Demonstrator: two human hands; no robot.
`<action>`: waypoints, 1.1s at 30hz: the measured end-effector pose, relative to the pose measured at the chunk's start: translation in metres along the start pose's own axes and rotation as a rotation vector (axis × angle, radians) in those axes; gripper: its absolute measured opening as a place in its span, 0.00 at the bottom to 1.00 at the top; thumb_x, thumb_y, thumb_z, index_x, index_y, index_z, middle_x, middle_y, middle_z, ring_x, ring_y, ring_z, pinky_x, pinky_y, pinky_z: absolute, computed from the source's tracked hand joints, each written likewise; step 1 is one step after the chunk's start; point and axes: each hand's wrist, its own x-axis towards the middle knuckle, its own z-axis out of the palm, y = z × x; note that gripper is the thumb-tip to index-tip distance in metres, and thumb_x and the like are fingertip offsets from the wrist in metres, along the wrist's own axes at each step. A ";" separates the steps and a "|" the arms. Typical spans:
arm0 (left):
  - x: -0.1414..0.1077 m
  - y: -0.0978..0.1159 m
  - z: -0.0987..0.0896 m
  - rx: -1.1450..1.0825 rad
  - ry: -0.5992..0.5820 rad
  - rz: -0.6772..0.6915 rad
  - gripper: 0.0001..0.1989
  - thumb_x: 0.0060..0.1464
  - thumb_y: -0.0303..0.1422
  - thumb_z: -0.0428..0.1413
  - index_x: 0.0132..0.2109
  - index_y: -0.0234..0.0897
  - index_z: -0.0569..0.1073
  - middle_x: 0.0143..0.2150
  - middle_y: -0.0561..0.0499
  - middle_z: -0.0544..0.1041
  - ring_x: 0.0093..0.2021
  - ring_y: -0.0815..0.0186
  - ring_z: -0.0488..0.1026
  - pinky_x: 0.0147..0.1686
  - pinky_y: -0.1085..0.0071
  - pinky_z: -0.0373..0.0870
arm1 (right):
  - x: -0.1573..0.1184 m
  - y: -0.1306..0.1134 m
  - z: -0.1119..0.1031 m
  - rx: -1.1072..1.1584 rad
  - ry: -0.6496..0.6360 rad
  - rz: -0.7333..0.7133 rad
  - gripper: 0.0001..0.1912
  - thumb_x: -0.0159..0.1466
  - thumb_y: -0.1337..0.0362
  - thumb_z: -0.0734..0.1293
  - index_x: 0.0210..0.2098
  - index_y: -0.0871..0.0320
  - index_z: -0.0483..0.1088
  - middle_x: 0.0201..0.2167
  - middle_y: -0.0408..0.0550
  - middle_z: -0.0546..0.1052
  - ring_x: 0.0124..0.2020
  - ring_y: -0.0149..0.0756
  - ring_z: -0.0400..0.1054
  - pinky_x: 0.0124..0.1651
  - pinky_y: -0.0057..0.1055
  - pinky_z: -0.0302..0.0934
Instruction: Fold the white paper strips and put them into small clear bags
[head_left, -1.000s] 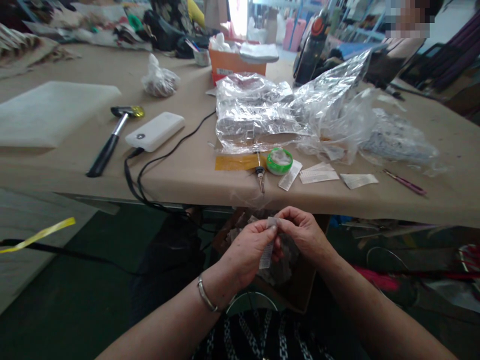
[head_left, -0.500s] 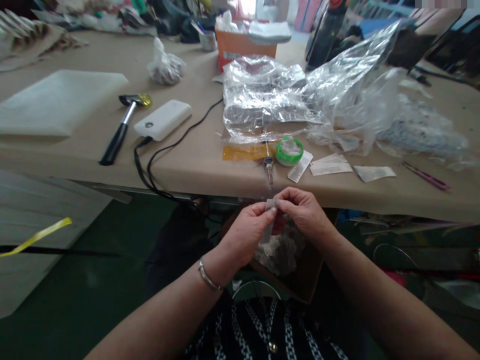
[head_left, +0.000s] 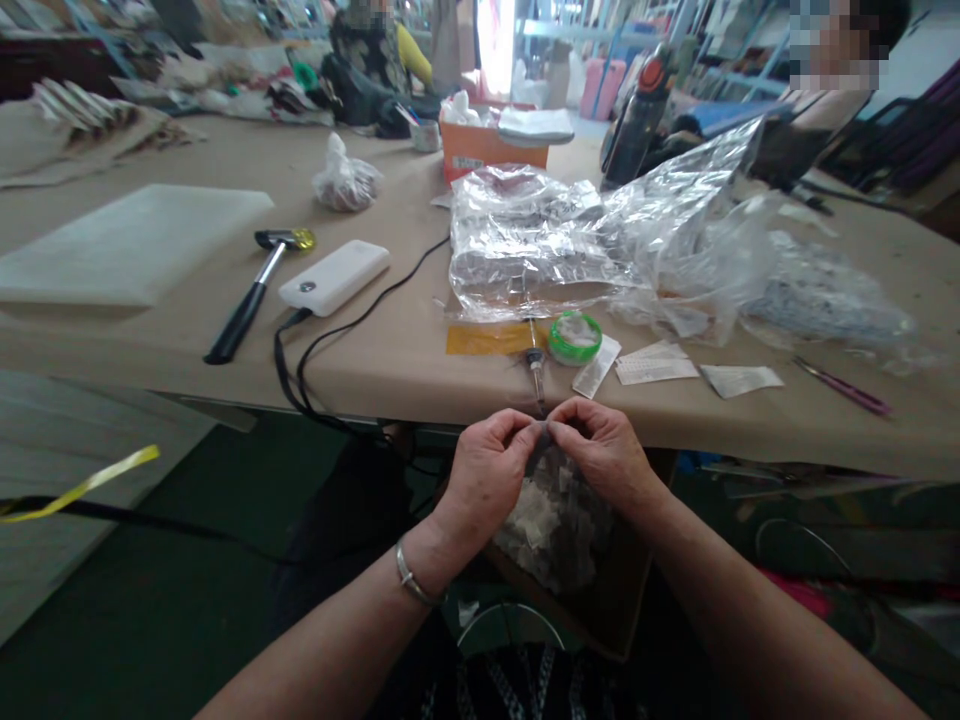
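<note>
You wear a silvery metal bangle (head_left: 409,574) around your left wrist, a slim, rounded band that catches the light and has a thicker raised section on its outer side. Your left hand (head_left: 486,480) and your right hand (head_left: 615,455) are ungloved, and both of your forearms are bare. Your top (head_left: 510,690) shows at the bottom edge of the view: it is black, with pale grey chain-like links printed in upright bands down the front, dim in the shade. The dark cloth (head_left: 341,520) under the counter (head_left: 375,375) looks like your trouser leg, though shadow hides its exact colour.
</note>
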 end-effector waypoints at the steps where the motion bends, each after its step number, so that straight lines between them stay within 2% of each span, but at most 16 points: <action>1: 0.000 0.001 0.000 0.019 0.009 0.014 0.08 0.53 0.32 0.55 0.30 0.34 0.75 0.25 0.53 0.73 0.26 0.69 0.66 0.28 0.76 0.62 | 0.000 0.000 0.000 -0.020 0.010 -0.018 0.07 0.56 0.62 0.65 0.26 0.60 0.69 0.21 0.40 0.68 0.24 0.29 0.60 0.27 0.24 0.54; 10: 0.003 -0.003 0.002 0.048 0.037 0.079 0.08 0.55 0.30 0.53 0.32 0.34 0.76 0.27 0.53 0.74 0.28 0.70 0.68 0.29 0.78 0.62 | 0.000 0.000 0.002 -0.137 0.072 -0.126 0.06 0.58 0.65 0.63 0.26 0.59 0.69 0.20 0.39 0.69 0.23 0.28 0.60 0.27 0.23 0.54; 28: 0.015 -0.010 0.007 0.006 0.091 0.097 0.07 0.53 0.30 0.55 0.31 0.33 0.76 0.26 0.54 0.75 0.27 0.71 0.67 0.29 0.78 0.63 | 0.008 0.007 0.002 -0.124 0.088 -0.165 0.05 0.58 0.66 0.63 0.27 0.60 0.69 0.21 0.39 0.68 0.24 0.27 0.61 0.29 0.22 0.55; 33: 0.013 -0.008 0.005 0.022 0.093 0.103 0.07 0.53 0.31 0.55 0.31 0.33 0.76 0.26 0.54 0.75 0.28 0.71 0.68 0.30 0.79 0.63 | 0.005 0.009 0.002 -0.140 0.090 -0.180 0.06 0.61 0.64 0.64 0.29 0.60 0.70 0.23 0.40 0.72 0.26 0.29 0.65 0.31 0.23 0.58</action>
